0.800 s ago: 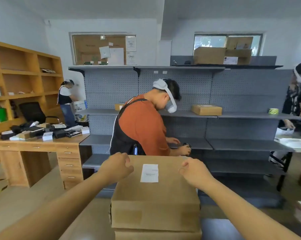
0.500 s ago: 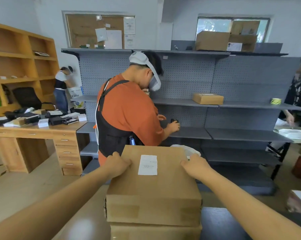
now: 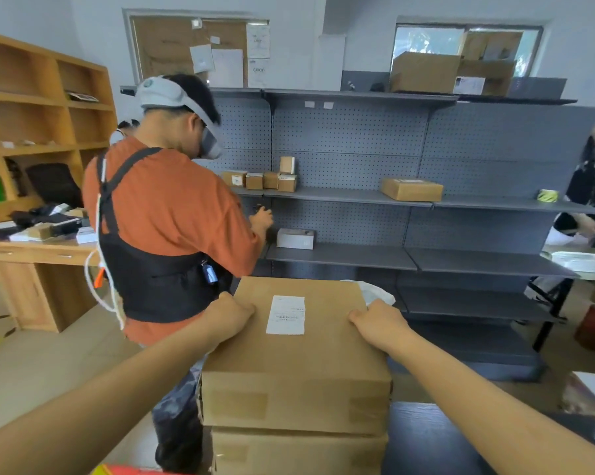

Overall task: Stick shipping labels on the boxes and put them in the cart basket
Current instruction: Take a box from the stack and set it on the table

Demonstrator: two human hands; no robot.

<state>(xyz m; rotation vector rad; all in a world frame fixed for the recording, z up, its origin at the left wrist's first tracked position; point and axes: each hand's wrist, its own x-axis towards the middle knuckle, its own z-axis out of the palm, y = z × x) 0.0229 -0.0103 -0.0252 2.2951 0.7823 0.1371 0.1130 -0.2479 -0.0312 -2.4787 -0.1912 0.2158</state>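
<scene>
Grey shelving unit filled the far wall, mostly bare boards, a few small cartons on the middle level. Person in orange shirt stood just left of centre, back turned, reaching into the shelves, close to the far left corner of the load. Wooden worktop at far left with clutter.

Top box, a flat wide brown carton, sat squarely on a second box of about the same footprint. White shipping label already stuck flat on its lid, toward the far edge. No cart basket in view, so placement not yet done.

Left hand gripped the far left edge, fingers curled over the rim and out of sight. Right hand did the same on the far right edge. Both closed on the top box, arms stretched forward.

Handling, judged: stiff cardboard, taped seams, should keep shape; weight unknown, but the size suggests a two-handed carry. Smooth faces could slip, so hold at edges or under the corners, not by flat palms on the sides. Lid probably flexes if pressed mid-panel.

Room: open floor on the left foreground, dark surface low right beside the stack. Tightest spot was the person ahead; a pull back toward the wearer or a swing left looked safer than forward.
</scene>
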